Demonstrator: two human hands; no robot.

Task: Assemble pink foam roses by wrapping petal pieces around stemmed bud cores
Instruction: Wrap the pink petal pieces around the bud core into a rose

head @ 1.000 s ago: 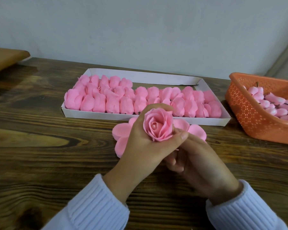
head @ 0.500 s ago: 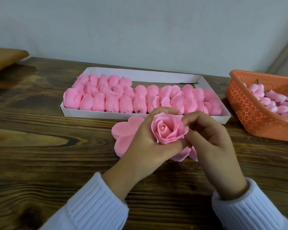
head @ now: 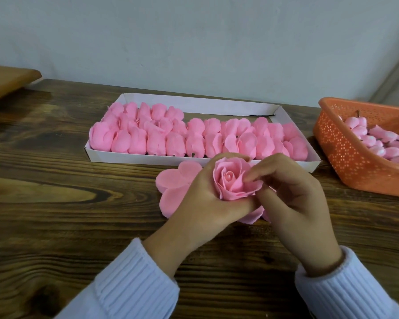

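Note:
A pink foam rose (head: 232, 180) with a spiral centre sits cupped in my left hand (head: 203, 203), whose fingers wrap around its base. My right hand (head: 290, 194) touches the rose from the right, its fingertips pinching an outer petal. Under both hands a stack of flat pink petal pieces (head: 173, 183) lies on the table, partly hidden. The rose's stem is hidden by my fingers.
A white cardboard tray (head: 194, 104) behind my hands holds several rows of pink roses (head: 194, 139). An orange perforated basket (head: 345, 153) with pink stemmed bud cores (head: 375, 141) stands at the right. A wooden board (head: 7, 79) lies at the far left. The wooden table (head: 56, 203) meets a pale wall.
My right hand has come up from under the rose to its right side and now pinches an outer petal. The rose has opened wider in my left hand.

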